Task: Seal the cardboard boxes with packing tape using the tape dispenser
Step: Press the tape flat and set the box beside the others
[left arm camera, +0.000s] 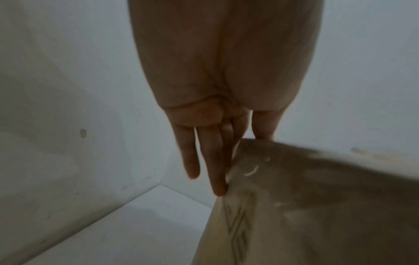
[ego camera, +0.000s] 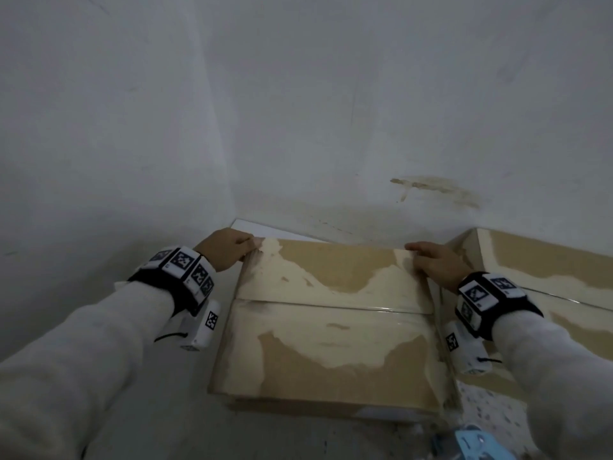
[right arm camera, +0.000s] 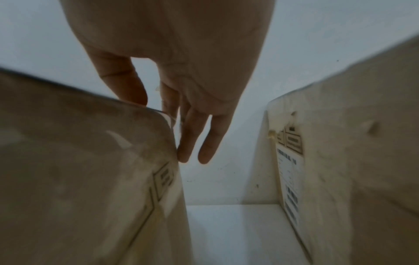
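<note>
we note a closed cardboard box (ego camera: pixel 335 323) sitting on a white counter (ego camera: pixel 265 231) in the corner of two pale walls. its two top flaps meet in a seam running left to right, and a glossy clear strip of tape (ego camera: pixel 365 308) lies along that seam. the top surface is patchy, brown with torn pale areas.

our left hand (ego camera: pixel 225 249) is at the far left corner of the box. in the left wrist view the fingers (left arm camera: pixel 215 161) hang down nearly straight along the box's left side, touching it, while the thumb lies over the top edge. so it is mostly extended, clasping the corner lightly between thumb and fingers.

our right hand (ego camera: pixel 434 262) is at the far right corner in the same manner: in the right wrist view the thumb (right arm camera: pixel 127 84) rests on the top edge and the fingers (right arm camera: pixel 192 136) run straight down the right side wall, touching it.

a second cardboard box (ego camera: pixel 544 277) stands just beside the first on the right, with a narrow gap between them; a printed label (right arm camera: pixel 291 182) shows on its near side wall. the right hand sits in this gap.

at the bottom edge of the head view we see a light blue object (ego camera: pixel 477 443) on a speckled floor (ego camera: pixel 491 403); it is cut off and we cannot tell if it is the tape dispenser.
</note>
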The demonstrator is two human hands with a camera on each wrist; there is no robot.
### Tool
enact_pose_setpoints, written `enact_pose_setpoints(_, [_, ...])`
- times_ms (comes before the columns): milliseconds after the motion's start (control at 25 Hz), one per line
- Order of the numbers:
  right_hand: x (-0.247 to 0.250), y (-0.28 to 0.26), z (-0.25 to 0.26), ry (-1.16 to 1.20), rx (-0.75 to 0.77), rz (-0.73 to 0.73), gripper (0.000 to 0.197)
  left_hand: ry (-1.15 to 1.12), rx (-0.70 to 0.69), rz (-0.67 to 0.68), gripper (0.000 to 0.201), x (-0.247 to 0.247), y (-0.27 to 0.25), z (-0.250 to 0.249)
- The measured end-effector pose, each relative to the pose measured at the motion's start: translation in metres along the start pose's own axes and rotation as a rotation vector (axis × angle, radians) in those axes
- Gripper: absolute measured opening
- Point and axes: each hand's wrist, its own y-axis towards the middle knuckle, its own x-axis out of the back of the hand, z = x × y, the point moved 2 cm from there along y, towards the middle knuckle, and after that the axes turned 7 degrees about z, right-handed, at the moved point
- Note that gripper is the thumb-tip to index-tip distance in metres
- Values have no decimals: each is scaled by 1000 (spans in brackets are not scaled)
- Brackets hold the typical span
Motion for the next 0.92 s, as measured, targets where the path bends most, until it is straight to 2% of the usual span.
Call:
enact_pose_setpoints(40, [0,-2,-3,36,-23,0,47,-14,33,61,51,-1,0,1])
enact_pose_setpoints(120, [-1,-9,-7,58,-57,22,53,-32,101,207,74,-6,-4,3])
enact_pose_setpoints(160, [-3,-12,-7,29,-72,48,54,-9,109,258,86,-9,-6,6])
enact_pose_setpoints(200, [-4,-14,-9,0,-68,70,53,29,115,267,89,-12,-7,8])
enact_pose_setpoints(320, [-9,-19,-8,-82,-70,63,51,67,97,182,72,-17,-8,13])
enact_pose_setpoints(440, [-13,-19,-10,-162,-74,4,48,49,35,100,45,-20,-16,5])
enact_pose_setpoints(520, [-15,-24,-5,-190,-67,-38,44,61,31,70,44,-22,-19,3])
enact_pose_setpoints(640, [-17,-32,-3,-187,-45,-16,46,65,85,137,67,-23,-21,13])
enact_pose_setpoints(760, [-18,-40,-11,-126,-45,79,60,-78,72,206,99,-24,-28,21])
enact_pose_setpoints(920, [-28,-66,-12,55,27,130,78,-239,-11,211,108,-32,-58,11])
